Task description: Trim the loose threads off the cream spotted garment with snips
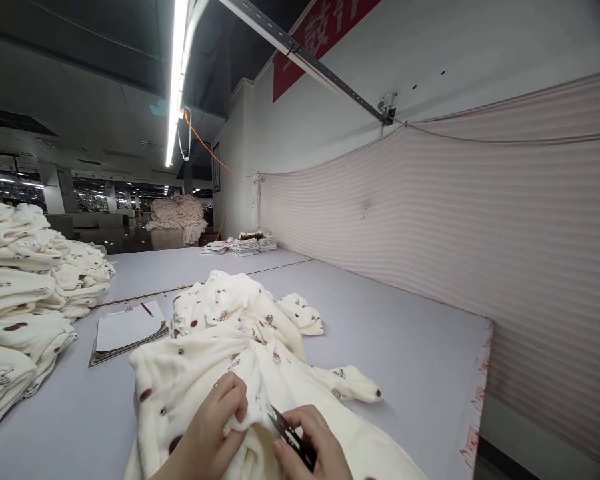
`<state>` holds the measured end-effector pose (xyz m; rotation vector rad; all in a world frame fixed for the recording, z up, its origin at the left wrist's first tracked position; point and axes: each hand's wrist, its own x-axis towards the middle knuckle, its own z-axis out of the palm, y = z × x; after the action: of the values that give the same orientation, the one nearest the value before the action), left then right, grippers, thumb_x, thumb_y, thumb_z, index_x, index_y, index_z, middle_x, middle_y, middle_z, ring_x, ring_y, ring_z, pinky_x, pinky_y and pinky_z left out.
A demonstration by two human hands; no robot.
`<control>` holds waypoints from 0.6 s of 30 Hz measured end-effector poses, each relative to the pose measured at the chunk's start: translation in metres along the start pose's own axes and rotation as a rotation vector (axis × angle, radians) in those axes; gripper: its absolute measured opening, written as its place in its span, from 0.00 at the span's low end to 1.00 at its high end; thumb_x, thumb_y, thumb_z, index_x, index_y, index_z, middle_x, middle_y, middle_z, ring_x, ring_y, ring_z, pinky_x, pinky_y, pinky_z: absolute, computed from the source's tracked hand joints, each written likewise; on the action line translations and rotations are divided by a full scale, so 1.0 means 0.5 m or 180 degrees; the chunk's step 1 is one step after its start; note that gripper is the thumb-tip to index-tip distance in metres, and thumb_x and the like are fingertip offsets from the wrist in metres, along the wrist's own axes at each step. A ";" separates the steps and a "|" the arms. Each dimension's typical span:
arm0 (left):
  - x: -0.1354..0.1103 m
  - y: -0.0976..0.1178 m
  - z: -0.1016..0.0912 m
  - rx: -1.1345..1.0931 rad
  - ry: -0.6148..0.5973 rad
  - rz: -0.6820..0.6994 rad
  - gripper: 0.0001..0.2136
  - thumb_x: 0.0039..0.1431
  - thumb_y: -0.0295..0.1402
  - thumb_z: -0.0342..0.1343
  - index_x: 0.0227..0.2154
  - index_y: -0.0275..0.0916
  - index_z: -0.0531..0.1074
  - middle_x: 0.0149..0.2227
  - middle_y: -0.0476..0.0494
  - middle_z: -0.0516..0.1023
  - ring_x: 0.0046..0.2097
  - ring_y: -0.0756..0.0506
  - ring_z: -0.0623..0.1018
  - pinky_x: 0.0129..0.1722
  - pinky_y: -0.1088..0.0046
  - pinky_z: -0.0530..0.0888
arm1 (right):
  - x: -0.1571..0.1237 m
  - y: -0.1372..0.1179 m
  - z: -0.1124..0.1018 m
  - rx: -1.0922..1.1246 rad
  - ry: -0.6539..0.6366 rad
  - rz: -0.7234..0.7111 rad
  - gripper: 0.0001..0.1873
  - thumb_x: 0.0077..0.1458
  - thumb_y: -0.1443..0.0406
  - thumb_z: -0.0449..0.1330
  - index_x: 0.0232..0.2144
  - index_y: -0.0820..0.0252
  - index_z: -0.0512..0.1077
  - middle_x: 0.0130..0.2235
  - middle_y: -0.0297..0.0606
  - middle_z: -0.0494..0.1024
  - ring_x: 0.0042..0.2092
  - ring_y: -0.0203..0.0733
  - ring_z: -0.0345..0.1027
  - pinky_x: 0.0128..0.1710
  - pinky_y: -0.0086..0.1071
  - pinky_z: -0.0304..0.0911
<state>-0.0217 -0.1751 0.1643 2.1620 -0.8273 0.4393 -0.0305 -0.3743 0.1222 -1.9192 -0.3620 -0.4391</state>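
Note:
A cream fleece garment (pixel 240 347) with small brown prints lies crumpled on the grey table (pixel 405 347) in front of me. My left hand (pixel 215 427) pinches a fold of this fabric near the bottom centre, fingers closed on it; a ring shows on one finger. Just to its right, my right hand (pixel 313 447) grips a small black tag (pixel 293 437) with white markings, held against the same fold. Both hands touch the garment at the lower edge of the view.
Tall stacks of folded cream garments (pixel 25 293) fill the left side. A clipboard with paper and a pen (pixel 127 327) lies beside them. Small stacks (pixel 245 245) sit at the far end. A striped pink cloth (pixel 480 233) hangs along the right wall, past the table's edge.

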 end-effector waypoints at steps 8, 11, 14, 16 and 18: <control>-0.007 -0.032 0.009 0.0264 0.0011 0.0548 0.16 0.47 0.14 0.43 0.28 0.43 0.47 0.34 0.49 0.61 0.36 0.46 0.65 0.33 0.70 0.63 | 0.040 -0.033 -0.029 -0.0287 -0.0591 0.0312 0.17 0.55 0.51 0.55 0.29 0.51 0.80 0.30 0.35 0.78 0.35 0.44 0.72 0.33 0.32 0.58; -0.004 -0.032 0.009 0.0286 0.0077 0.0582 0.17 0.45 0.13 0.43 0.28 0.43 0.47 0.33 0.49 0.61 0.36 0.46 0.65 0.33 0.71 0.63 | 0.044 -0.034 -0.024 -0.0449 -0.0540 0.0313 0.18 0.55 0.52 0.55 0.26 0.52 0.79 0.29 0.35 0.78 0.34 0.44 0.72 0.33 0.32 0.58; -0.004 -0.030 0.010 0.0294 0.0119 0.0564 0.17 0.44 0.13 0.43 0.28 0.43 0.46 0.32 0.49 0.61 0.35 0.46 0.65 0.32 0.71 0.63 | 0.037 -0.021 -0.025 -0.0572 -0.0368 0.0455 0.21 0.56 0.49 0.52 0.24 0.53 0.77 0.29 0.35 0.78 0.32 0.44 0.70 0.32 0.33 0.57; -0.006 -0.032 0.013 0.0256 0.0181 0.0576 0.18 0.42 0.13 0.43 0.28 0.43 0.46 0.32 0.49 0.60 0.34 0.46 0.65 0.32 0.72 0.62 | 0.032 -0.012 -0.026 -0.0536 -0.0349 0.0531 0.21 0.55 0.48 0.51 0.25 0.52 0.77 0.29 0.35 0.78 0.30 0.43 0.70 0.30 0.32 0.57; -0.009 -0.036 0.018 0.0271 0.0240 0.0613 0.18 0.41 0.14 0.43 0.28 0.43 0.46 0.32 0.49 0.60 0.34 0.46 0.64 0.32 0.71 0.61 | 0.030 -0.009 -0.024 -0.0470 -0.0417 0.0509 0.19 0.54 0.49 0.53 0.26 0.51 0.77 0.29 0.34 0.78 0.31 0.43 0.70 0.29 0.32 0.57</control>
<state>-0.0122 -0.1712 0.1465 2.1372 -0.9945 0.6601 -0.0208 -0.3833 0.1371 -2.1089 -0.2640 -0.2407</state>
